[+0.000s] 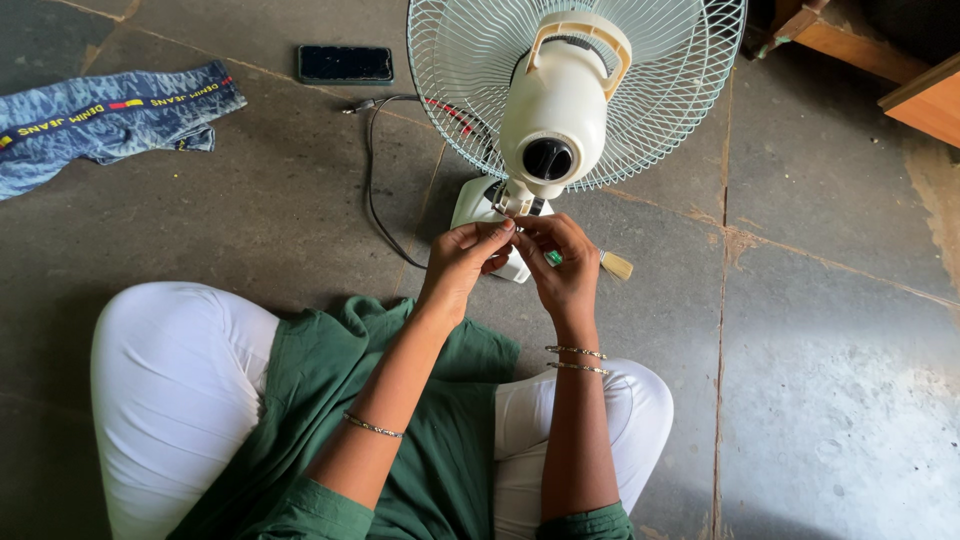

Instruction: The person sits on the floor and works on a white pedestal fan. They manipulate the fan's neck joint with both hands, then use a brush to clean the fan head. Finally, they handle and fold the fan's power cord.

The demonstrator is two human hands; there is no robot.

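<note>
**Both hands pinching a small part at the fan's neck**

Person sits cross-legged on a grey stone floor [820, 300], green tunic, white trousers, bangles on both wrists. Table fan [560, 100] stands just beyond the knees, back of the cream motor housing facing the camera, pale wire grille behind it, white base partly hidden by the hands.

Left hand [465, 262] and right hand [560, 262] meet fingertip to fingertip right below the motor housing, at the fan's neck. Fingers of both hands are pressed together, pinching something tiny between them; too small to tell what it is. Hands touch each other, near the fan's stem.

A brush [600, 263] with a green handle and pale bristles shows just right of the right hand; whether that hand grips it or it lies on the floor, cannot tell.

Black cord [372, 190] runs from the fan's base left and far. Dark phone [345, 63] lies flat on the floor, far left of the fan. Blue denim cloth [100, 120] crumpled at far left. Wooden furniture edge [920, 100] at far right.
</note>
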